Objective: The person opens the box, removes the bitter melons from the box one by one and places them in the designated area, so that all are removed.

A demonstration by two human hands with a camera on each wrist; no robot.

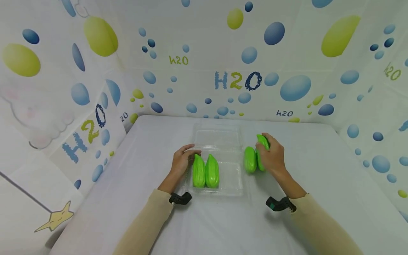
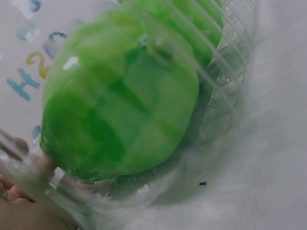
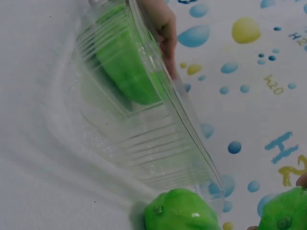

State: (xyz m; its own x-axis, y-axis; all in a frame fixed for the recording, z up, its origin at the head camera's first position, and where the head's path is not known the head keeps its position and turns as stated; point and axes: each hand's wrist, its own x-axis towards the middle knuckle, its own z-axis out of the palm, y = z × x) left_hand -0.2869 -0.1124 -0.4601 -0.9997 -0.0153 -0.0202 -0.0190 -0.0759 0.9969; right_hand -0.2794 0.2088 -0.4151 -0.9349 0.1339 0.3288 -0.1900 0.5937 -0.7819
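Note:
A clear plastic clamshell box (image 1: 231, 177) stands with its lid (image 1: 216, 136) folded back, away from me. In its left half two glossy green papaya-shaped fruits (image 1: 211, 171) lie side by side, tips pointing to the back. My left hand (image 1: 181, 161) holds the box at its back left corner, its thumb beside one fruit's tip. Through the plastic in the left wrist view, a fruit (image 2: 120, 100) fills most of the picture. Right of the box my right hand (image 1: 272, 154) grips another green fruit (image 1: 263, 141), thumb across it. Close beside that one lies a further fruit (image 1: 250, 160).
A white cloth covers the table (image 1: 296, 141). Behind it and at both sides hang white sheets (image 1: 204, 95) with blue and green spots. A yellow star decoration (image 1: 57, 217) shows at the left. Black cameras (image 1: 181, 198) are strapped to both wrists.

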